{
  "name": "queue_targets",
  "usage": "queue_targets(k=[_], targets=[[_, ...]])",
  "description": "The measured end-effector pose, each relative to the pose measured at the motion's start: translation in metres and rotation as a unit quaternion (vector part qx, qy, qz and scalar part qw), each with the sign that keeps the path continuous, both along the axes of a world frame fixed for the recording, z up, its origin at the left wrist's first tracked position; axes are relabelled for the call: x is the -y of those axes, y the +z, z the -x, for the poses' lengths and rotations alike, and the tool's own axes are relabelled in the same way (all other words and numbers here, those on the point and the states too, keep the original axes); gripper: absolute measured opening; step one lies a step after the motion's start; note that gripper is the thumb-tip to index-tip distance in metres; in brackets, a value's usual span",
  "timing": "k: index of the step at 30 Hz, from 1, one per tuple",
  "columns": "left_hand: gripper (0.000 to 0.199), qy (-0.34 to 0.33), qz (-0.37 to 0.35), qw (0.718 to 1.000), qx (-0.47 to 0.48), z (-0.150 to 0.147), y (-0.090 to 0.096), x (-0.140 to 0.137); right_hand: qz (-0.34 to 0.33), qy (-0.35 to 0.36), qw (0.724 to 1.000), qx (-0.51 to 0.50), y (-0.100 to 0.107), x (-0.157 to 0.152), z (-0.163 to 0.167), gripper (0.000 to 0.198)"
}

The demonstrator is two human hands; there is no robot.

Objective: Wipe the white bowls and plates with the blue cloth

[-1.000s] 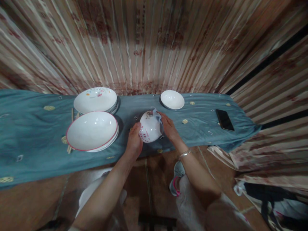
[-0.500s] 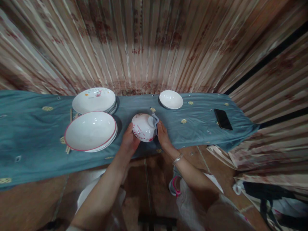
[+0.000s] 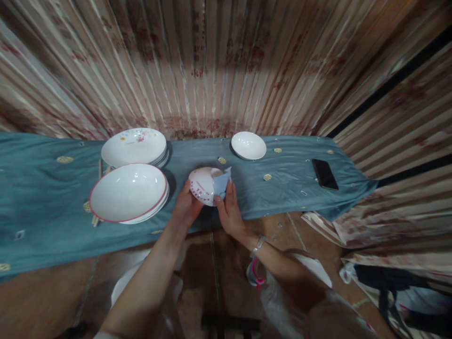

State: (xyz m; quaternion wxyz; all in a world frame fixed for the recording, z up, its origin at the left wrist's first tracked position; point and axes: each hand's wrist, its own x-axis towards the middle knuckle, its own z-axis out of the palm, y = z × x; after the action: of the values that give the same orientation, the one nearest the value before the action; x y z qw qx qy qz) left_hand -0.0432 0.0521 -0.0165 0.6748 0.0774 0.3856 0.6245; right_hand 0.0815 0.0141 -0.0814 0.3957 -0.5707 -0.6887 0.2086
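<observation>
A white bowl with a red printed pattern is held tilted above the table's front part, its outside and foot facing up and right. My left hand grips its left rim, fingers partly hidden behind it. On the bowl's right side my right hand presses a light blue cloth against the outer wall near the foot. The thumb lies on the bowl and the other fingers are behind the cloth's edge.
Left stand stacked red-rimmed bowls and, behind them, stacked floral plates, with chopsticks beside. A small white bowl sits at the back; a phone lies right on the blue tablecloth. A pleated curtain hangs behind.
The bowl has turned in my hands. My right hand has slid the cloth from the foot's edge onto the outer wall, its thumb now nearer me. The whole view has shifted slightly.
</observation>
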Motion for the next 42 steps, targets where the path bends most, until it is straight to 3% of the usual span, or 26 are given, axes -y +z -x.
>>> queue_targets(k=[16, 25, 30, 35, 42], targets=[[0.032, -0.010, -0.001, 1.000, -0.018, 0.003, 0.001, 0.002, -0.107, 0.096, 0.978, 0.154, 0.012, 0.023, -0.003, 0.079], [0.035, 0.032, 0.022, 0.999, -0.012, 0.000, -0.001, 0.001, -0.166, 0.130, 0.952, 0.223, 0.024, 0.014, -0.005, 0.069], [0.030, 0.046, -0.007, 0.998, -0.030, -0.001, -0.012, 0.000, -0.173, 0.120, 0.948, 0.237, 0.035, 0.008, -0.005, 0.060], [0.021, 0.035, -0.084, 0.993, -0.068, 0.000, -0.020, 0.002, -0.175, 0.117, 0.952, 0.224, 0.044, -0.001, -0.007, 0.060], [0.026, -0.010, -0.163, 0.982, -0.098, -0.001, -0.016, 0.009, -0.169, 0.106, 0.961, 0.192, 0.059, -0.015, -0.011, 0.057]])
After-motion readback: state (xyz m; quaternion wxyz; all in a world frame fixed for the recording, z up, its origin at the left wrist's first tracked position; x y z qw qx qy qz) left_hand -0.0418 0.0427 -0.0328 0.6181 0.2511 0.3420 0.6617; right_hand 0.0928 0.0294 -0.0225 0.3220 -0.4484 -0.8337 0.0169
